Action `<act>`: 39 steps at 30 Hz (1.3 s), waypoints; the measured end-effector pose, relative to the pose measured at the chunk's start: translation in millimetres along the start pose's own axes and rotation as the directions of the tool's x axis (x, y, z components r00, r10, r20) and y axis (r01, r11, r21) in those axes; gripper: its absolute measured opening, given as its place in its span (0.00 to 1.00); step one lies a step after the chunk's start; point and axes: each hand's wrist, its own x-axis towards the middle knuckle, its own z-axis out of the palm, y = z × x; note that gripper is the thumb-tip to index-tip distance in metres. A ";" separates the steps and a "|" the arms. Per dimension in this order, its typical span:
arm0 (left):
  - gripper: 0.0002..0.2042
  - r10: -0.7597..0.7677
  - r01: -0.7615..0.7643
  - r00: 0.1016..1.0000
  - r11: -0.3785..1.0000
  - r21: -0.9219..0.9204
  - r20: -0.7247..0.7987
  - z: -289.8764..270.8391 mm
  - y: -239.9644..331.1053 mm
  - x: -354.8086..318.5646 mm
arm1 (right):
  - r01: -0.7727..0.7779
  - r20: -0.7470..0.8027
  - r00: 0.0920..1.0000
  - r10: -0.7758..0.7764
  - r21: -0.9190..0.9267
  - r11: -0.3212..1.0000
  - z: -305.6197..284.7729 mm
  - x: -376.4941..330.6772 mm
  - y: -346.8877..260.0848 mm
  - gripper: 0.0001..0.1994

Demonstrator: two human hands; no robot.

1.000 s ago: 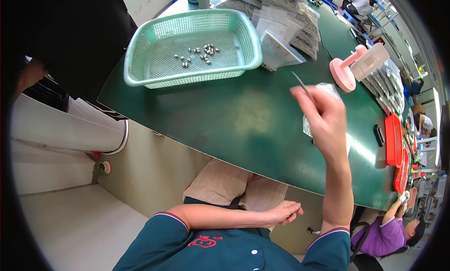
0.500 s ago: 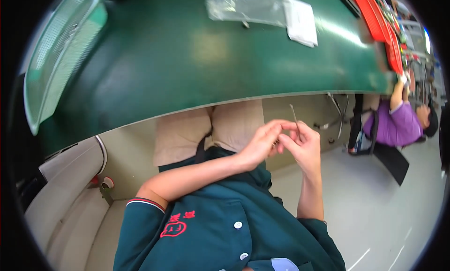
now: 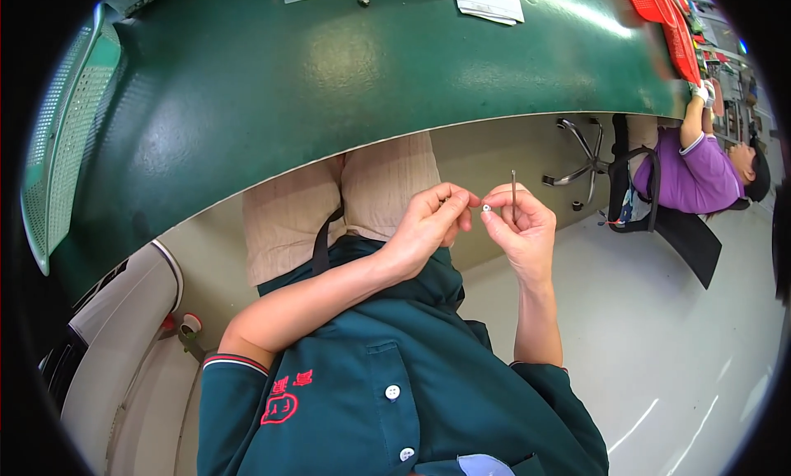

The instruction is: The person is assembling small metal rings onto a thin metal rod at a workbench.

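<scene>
One pinch grip in right hand [image 3: 526, 233]: small silvery part [image 3: 487, 208] between thumb and forefinger; thin rod [image 3: 514, 194] gripped alongside, tip toward 12 o'clock. Left hand [image 3: 424, 235] at 9 o'clock, fingers curled near part; contents cannot be told. Step, as judged: close handling of part. Next move appears to call for steady pinch, rod clear of left hand. Green table [image 3: 395, 84] at 12 o'clock; loose metal piece [image 3: 363, 0] on it, 11 o'clock; green basket [image 3: 80, 126], 9 o'clock.
</scene>
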 end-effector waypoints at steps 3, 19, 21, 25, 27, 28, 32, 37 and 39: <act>0.09 -0.038 0.035 0.998 0.998 0.056 0.058 0.8 -0.9 -1.9 | 0.018 0.065 0.998 -0.021 0.046 0.999 -7.2 -0.8 7.2 0.10; 0.06 -0.213 0.214 0.975 0.977 -0.002 0.069 0.2 -17.7 10.7 | -0.136 0.119 0.985 0.121 0.124 0.983 -28.5 -9.3 37.3 0.09; 0.05 -0.245 0.247 0.968 0.969 -0.021 0.063 0.5 -18.5 11.3 | -0.118 0.121 0.987 0.108 0.079 0.990 -29.9 -8.9 34.9 0.09; 0.05 -0.250 0.252 0.967 0.967 -0.033 0.056 0.6 -19.6 11.1 | -0.106 0.128 0.987 0.099 0.050 0.993 -30.1 -9.3 34.3 0.10; 0.06 -0.282 0.283 0.957 0.959 0.001 0.073 -0.5 -19.5 10.4 | -0.128 0.127 0.985 0.120 0.055 0.990 -29.6 -10.5 34.0 0.10; 0.06 -0.282 0.283 0.957 0.959 -0.002 0.073 -0.6 -19.5 10.1 | -0.145 0.124 0.983 0.137 0.062 0.987 -29.4 -11.0 33.9 0.10; 0.06 -0.282 0.283 0.956 0.959 -0.003 0.075 -0.5 -19.6 9.7 | -0.168 0.127 0.979 0.157 0.082 0.982 -29.7 -11.8 34.3 0.10; 0.06 -0.283 0.282 0.957 0.959 0.018 0.062 0.3 -18.0 11.0 | -0.155 0.129 0.981 0.143 0.086 0.984 -30.6 -10.4 35.6 0.09; 0.05 -0.265 0.267 0.962 0.963 -0.027 0.070 -0.2 -18.3 11.6 | -0.168 0.130 0.980 0.152 0.124 0.978 -29.7 -9.8 35.6 0.09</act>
